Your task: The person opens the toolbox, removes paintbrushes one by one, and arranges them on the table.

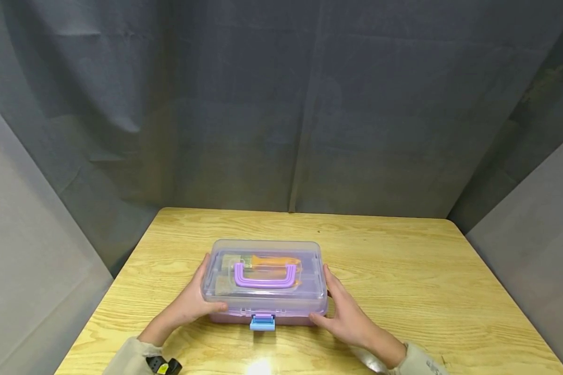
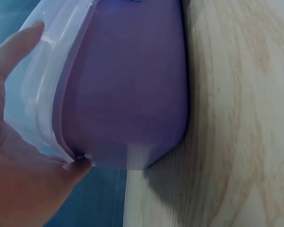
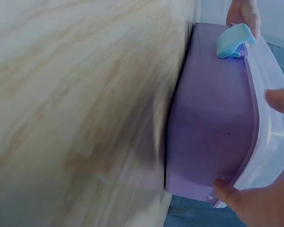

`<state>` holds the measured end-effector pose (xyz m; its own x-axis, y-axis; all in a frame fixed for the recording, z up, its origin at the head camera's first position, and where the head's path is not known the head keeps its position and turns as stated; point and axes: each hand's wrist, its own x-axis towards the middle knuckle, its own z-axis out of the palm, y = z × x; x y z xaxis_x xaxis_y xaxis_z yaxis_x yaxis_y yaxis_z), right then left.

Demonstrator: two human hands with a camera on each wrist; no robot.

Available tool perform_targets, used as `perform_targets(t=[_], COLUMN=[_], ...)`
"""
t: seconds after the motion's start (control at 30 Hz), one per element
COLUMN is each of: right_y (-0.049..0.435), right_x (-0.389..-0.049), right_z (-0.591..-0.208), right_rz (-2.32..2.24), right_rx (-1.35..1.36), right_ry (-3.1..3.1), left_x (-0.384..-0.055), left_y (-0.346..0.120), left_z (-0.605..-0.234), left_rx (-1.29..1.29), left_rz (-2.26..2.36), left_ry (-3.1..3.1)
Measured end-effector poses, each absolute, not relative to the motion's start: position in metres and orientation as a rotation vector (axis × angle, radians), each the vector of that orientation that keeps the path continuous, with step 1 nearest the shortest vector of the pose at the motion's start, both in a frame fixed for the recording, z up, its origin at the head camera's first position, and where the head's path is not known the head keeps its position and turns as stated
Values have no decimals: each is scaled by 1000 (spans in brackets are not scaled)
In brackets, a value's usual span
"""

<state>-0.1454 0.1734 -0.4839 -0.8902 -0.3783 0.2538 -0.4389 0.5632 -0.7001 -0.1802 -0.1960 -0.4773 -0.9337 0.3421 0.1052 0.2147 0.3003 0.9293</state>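
A purple plastic storage box sits on the table under a see-through lid with a purple handle. Flat brushes with orange handles show through the lid. At the front, the blue latch is flipped outward, away from the purple wall. My left hand holds the box's left end, thumb on the lid's front corner and a fingertip under the lid's rim in the left wrist view. On the right end, my right hand grips the lid's edge, thumb at the front corner.
The wooden table extends around the box, farther on the right than on the left. Dark curtains hang behind it, and pale panels stand at both sides. A black band is at the left sleeve.
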Motion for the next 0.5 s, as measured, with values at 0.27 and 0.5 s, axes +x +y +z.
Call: perform_targets(t=[0.27, 0.5], right_y=[175, 180], right_x=[-148, -154], right_z=[-475, -459], right_rz=[858, 821], right_rx=[807, 897], right_ry=[-2654, -2566], left_x=[-178, -177], left_y=[-195, -191], left_z=[-470, -457], left_rx=[419, 371], left_rz=[1629, 1588], left_ry=[2532, 2633])
